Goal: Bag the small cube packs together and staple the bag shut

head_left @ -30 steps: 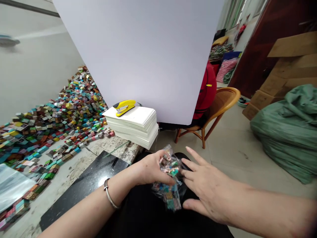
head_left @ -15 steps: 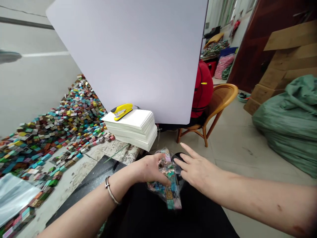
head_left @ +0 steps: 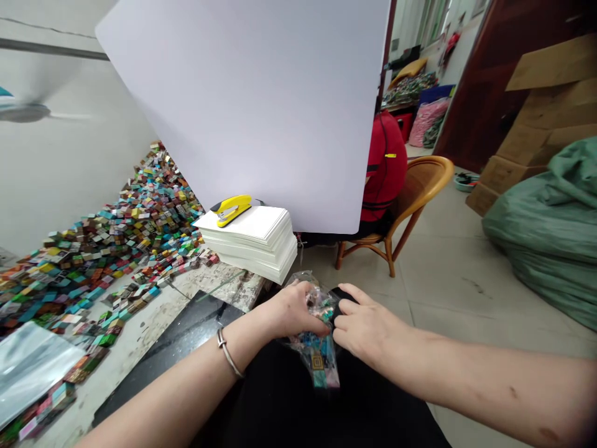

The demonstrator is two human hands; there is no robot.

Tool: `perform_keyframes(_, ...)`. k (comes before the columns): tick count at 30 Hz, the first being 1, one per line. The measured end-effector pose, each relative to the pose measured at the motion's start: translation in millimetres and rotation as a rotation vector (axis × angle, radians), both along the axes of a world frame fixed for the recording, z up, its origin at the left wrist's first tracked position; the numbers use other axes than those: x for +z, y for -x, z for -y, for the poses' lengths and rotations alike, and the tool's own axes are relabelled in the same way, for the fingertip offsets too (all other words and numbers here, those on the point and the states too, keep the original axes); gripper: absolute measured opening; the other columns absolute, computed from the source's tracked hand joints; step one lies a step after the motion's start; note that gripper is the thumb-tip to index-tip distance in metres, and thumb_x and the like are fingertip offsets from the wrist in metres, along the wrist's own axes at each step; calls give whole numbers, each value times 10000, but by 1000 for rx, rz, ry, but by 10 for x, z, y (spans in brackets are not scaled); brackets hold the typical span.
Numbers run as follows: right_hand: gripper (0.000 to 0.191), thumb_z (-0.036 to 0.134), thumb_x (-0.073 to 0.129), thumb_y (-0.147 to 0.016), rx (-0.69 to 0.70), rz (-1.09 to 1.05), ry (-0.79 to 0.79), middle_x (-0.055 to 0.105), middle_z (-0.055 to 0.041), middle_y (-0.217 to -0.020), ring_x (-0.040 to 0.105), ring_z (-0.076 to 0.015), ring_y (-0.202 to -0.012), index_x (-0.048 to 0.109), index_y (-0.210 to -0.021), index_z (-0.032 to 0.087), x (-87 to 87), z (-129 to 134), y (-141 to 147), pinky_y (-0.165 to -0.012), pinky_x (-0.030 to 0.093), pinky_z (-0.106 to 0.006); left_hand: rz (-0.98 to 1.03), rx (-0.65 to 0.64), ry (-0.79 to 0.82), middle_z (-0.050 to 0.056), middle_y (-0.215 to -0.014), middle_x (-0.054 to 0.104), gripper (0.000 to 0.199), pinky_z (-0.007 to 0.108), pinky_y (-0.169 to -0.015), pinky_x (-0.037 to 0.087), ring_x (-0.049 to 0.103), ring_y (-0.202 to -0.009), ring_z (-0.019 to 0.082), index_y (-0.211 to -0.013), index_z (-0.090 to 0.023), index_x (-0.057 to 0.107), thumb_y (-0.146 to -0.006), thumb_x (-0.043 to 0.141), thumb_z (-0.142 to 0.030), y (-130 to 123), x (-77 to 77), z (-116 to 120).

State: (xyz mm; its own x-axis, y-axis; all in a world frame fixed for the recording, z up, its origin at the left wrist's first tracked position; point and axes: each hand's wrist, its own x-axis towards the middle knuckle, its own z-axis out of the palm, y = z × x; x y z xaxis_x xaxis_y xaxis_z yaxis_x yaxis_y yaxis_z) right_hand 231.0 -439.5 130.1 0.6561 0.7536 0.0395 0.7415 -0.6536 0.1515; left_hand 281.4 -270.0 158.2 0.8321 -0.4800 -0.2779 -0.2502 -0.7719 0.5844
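Note:
A clear plastic bag (head_left: 321, 361) packed with small colourful printed blocks lies on my lap, over dark cloth. My left hand (head_left: 296, 311) grips the bag's upper left side, its thumb pressed across the top. At the bag's right edge, my right hand (head_left: 357, 317) has its fingers curled in against the plastic. Its thumb is hidden, and so is part of the bag's top. Beyond the hands, a yellow and black stapler (head_left: 232, 210) rests on a thick stack of white cards (head_left: 261, 242) at the table's corner.
Small colourful blocks (head_left: 125, 230) are heaped along the table (head_left: 153, 326) on the left, with plastic sheets (head_left: 40, 354) in front. A large white board (head_left: 252, 112) rises behind the stapler. A person in red (head_left: 389, 162) sits on a cane chair (head_left: 426, 180). A green sack (head_left: 550, 236) and cartons (head_left: 536, 130) stand right.
My right hand has drawn in its spread fingers and closed at the bag's right edge. My left hand keeps its hold. The view has shifted slightly.

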Motion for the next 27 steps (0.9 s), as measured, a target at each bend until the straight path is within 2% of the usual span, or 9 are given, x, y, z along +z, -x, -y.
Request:
perform_keyframes(4,175,57,600,-695,-49,-104,82,625,-8,-610,531,-188,-752,637,-615,208,22,68,-125,-1054,133,-495,5,-110,-161,39,-887,642,567,282,-672,461,600,-794,225,-970,-185,555,-475,731,-401,-24,8,26)
perform_keyframes(9,146,88,585,-722,-18,16,56,610,5,-614,513,-174,-750,628,-653,209,81,92,-96,-1045,135,-460,-59,-220,-359,106,-1076,612,760,350,-762,488,592,-956,301,-1156,-185,494,-499,725,-487,-91,33,69)
perform_keyframes(12,168,76,580,-713,13,128,30,590,18,-581,510,-170,-724,616,-625,215,82,99,-60,-1035,158,-449,4,-232,-320,192,-1385,350,1066,408,-958,393,393,-1230,345,-1357,-146,291,-473,737,-539,-142,-39,89)
perform_keyframes(14,185,81,578,-715,29,190,8,574,25,-550,509,-169,-693,606,-595,218,69,121,-51,-1023,178,-457,55,-212,-231,191,-1460,188,1164,401,-1048,292,200,-1337,319,-1410,-118,159,-497,718,-576,-168,-101,95)
perform_keyframes(16,200,77,583,-701,33,235,-22,551,34,-517,503,-165,-661,588,-561,220,52,152,-48,-1014,191,-461,81,-168,-143,181,-1470,161,1122,399,-1077,242,122,-1358,295,-1413,-108,154,-555,674,-609,-178,-135,99)
perform_keyframes(19,214,43,590,-646,34,288,-47,521,45,-494,489,-157,-638,554,-531,220,41,195,-38,-1026,180,-458,82,-86,-40,180,-1453,219,932,391,-1085,231,178,-1349,277,-1389,-96,249,-678,601,-584,-163,-119,106)
perform_keyframes(23,221,27,588,-606,54,331,-65,493,49,-499,465,-148,-629,515,-514,213,47,218,-20,-1053,144,-462,144,12,86,118,-1371,411,572,295,-1058,294,375,-1269,195,-1326,-120,386,-806,548,-295,-154,-111,127)
perform_keyframes(25,205,63,593,-632,69,332,-88,483,49,-502,461,-145,-627,507,-517,210,48,220,-16,-1058,141,-465,262,9,53,93,-1325,474,508,256,-1028,331,436,-1221,178,-1261,-144,470,-779,587,-254,-169,-156,153)
perform_keyframes(27,197,86,583,-659,81,326,-109,477,49,-511,460,-143,-629,502,-527,207,46,222,-15,-1062,145,-467,390,-34,-84,76,-1249,547,439,246,-977,383,501,-1154,181,-1161,-168,556,-754,628,-316,-184,-204,191)
